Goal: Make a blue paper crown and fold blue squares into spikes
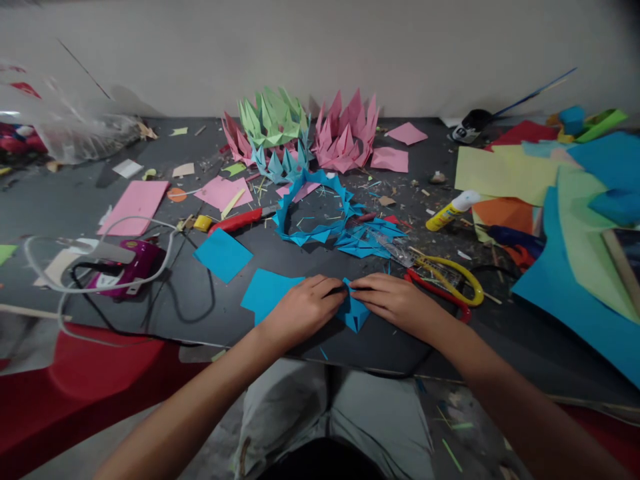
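A small folded piece of blue paper (356, 312) lies near the table's front edge, between my two hands. My left hand (313, 303) presses its fingertips on the paper's left side, and my right hand (387, 300) has its fingers on the right side. Both hands have their fingers drawn together at the fold. Flat blue sheets (267, 293) lie partly under my left hand. Just beyond, a ring of folded blue paper points (313, 237) stands beside a pile of folded blue pieces (367, 241).
Pink paper crowns (345, 137) and a green one (275, 120) stand at the back. A red utility knife (237, 219), a glue stick (453, 210) and scissors (450, 273) lie around. A purple power box (127, 267) with cables is left; large coloured sheets (550, 267) are right.
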### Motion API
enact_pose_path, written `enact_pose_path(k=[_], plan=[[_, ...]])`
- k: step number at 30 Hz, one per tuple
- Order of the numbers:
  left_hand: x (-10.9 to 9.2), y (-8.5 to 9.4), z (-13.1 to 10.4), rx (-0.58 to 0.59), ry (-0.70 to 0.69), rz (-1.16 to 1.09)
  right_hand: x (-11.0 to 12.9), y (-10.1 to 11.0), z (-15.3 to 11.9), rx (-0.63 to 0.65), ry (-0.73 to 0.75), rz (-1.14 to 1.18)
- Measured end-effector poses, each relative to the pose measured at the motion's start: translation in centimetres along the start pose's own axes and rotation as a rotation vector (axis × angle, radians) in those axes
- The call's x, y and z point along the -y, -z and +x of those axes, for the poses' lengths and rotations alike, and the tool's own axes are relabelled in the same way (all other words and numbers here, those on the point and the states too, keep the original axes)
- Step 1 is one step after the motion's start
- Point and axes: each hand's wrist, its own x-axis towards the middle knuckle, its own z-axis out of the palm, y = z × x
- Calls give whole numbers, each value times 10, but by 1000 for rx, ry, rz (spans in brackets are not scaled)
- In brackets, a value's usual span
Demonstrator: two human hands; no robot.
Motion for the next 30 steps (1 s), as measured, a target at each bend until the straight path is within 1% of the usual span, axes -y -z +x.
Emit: enact_pose_path(k=[9,14,17,21,23,27,30], plan=[[0,1,1,15,-6,14,1,-1,3,-35,35,-16],[0,4,5,77,14,36,1,-2,3,-22,10,-29],[-2,9,9,127,30,56,4,2,4,17,-53,-32],[-7,13,11,167,64,55,13,13,2,77,-235,-47],[-9,13,9,178,79,59,19,19,-2,96,-296,-62],[-13,13,6,177,89,82,23,26,-6,117,-308,-85],[-14,11,3,173,78,87,19,22,0,106,-289,-79]])
